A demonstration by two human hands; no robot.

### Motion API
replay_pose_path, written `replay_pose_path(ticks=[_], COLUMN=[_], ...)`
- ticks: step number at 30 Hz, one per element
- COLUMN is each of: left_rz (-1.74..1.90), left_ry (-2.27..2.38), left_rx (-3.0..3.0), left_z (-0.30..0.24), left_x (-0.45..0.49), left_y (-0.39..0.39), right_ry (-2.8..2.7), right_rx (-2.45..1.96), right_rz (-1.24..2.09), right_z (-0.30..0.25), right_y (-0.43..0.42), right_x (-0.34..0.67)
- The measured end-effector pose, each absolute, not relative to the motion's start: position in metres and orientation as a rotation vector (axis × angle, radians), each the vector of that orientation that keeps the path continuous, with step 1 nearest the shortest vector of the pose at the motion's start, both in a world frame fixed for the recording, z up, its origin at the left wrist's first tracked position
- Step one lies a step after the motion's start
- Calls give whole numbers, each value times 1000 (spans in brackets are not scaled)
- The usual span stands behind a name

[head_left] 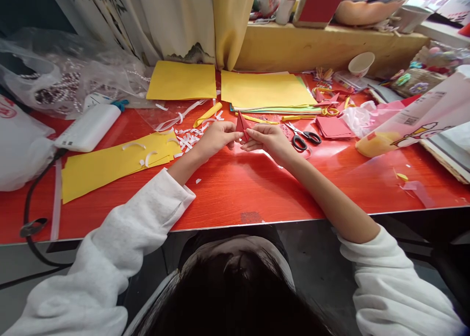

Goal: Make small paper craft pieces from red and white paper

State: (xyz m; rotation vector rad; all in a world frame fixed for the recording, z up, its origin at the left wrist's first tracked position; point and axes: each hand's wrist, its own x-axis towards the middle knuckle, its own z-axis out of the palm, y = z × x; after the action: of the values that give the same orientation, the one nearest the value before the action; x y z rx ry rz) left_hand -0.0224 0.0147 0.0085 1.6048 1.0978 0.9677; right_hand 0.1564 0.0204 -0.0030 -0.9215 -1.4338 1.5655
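A small piece of folded red paper [241, 123] with a pointed top is held between both hands, above the red table [235, 194]. My left hand [221, 138] pinches its left side with thumb and fingers. From the right, my right hand [266, 139] grips its lower edge the same way. Fingertips cover the paper's lower part. Just right of my right hand lie black-handled scissors [304, 135], blades spread apart. White paper scraps [189, 139] are scattered left of my left hand, near a rolled yellow paper piece [207, 114].
Yellow sheets [266, 89] are stacked at the back, with another yellow sheet [181, 80] beside them. Yellow strips [106, 165] lie at left near a white power strip [90, 125]. Red paper squares [334, 127] and a tall cup [382, 140] stand on the right.
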Motion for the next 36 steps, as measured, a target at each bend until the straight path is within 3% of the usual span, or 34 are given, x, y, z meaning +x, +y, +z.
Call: replay_pose_path(ticks=[21,29,36], left_rz=[926,1054,1034], left_ry=[1177,1084,1096], left_rx=[1593,1548,1528], left_z=[10,1,5], left_x=[-17,-22,-21], left_y=[10,17,14], right_ry=[-1502,-1582,-1629], right_rx=[-970,-930,-929], right_rz=[1411,1617,1565], right_z=[-11,-4,-3], right_y=[19,15,15], right_x=[153,150,152])
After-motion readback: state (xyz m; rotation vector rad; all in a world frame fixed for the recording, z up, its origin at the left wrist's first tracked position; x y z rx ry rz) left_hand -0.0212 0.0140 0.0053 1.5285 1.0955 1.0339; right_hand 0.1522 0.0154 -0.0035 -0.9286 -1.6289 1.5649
